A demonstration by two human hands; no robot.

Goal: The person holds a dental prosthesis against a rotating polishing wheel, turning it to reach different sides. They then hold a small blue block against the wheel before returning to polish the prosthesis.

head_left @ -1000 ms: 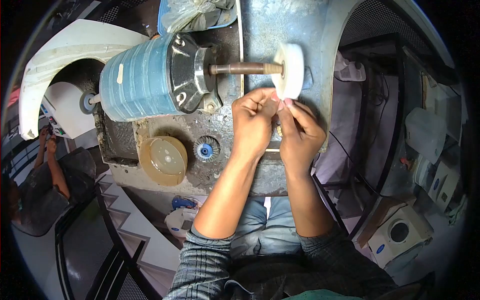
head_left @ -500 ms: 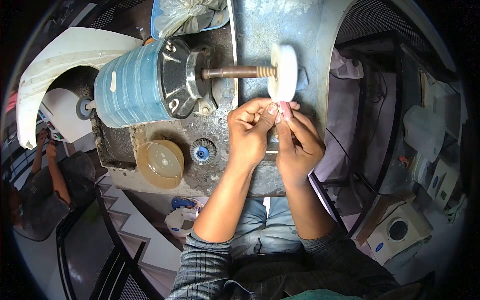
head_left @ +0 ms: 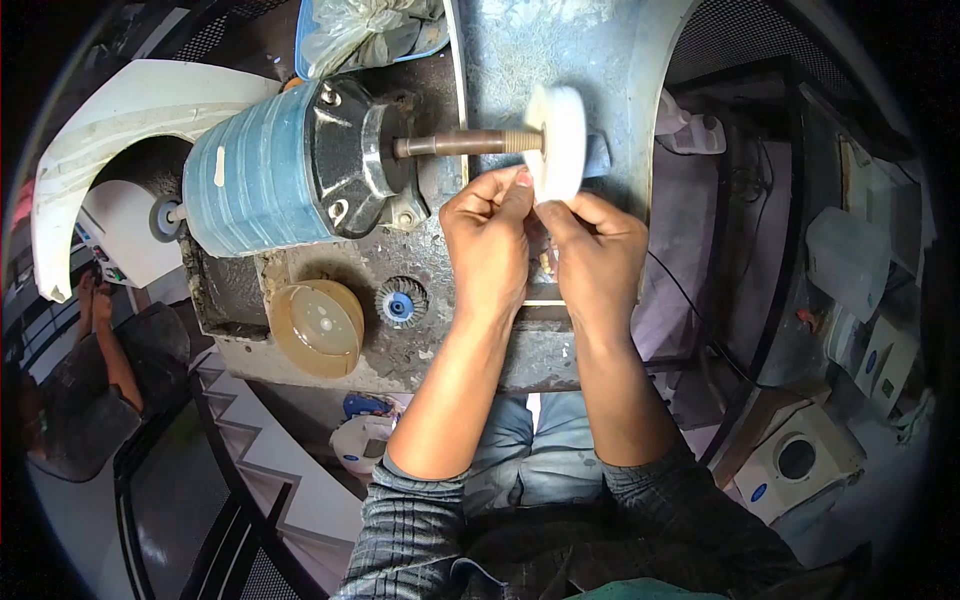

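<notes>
A white wheel (head_left: pixel 562 143) sits on the end of a threaded shaft (head_left: pixel 460 144) that sticks out of a blue ribbed motor (head_left: pixel 255 170). Just below and left of the wheel, my left hand (head_left: pixel 490 235) has its thumb and fingers pressed together near the wheel's lower edge. My right hand (head_left: pixel 600 250) is at the wheel's lower right, fingers curled in and closed by the rim. Whatever the fingertips hold is too hidden to name. A tan bowl with cloudy liquid (head_left: pixel 316 328) and a bristled wheel with a blue hub (head_left: pixel 400 303) stand to the left of my hands.
A blue tray (head_left: pixel 430 45) with plastic bags lies behind the motor. A white curved guard (head_left: pixel 60 190) and small grey wheel (head_left: pixel 165 218) are at the left. Another person (head_left: pixel 120 375) is at far left. A cream machine (head_left: pixel 800 460) stands at lower right.
My hands have drawn slightly apart and changed their grip at the wheel's lower edge. The pinkish fingertips and small piece between them no longer show. The whole view has shifted slightly.
</notes>
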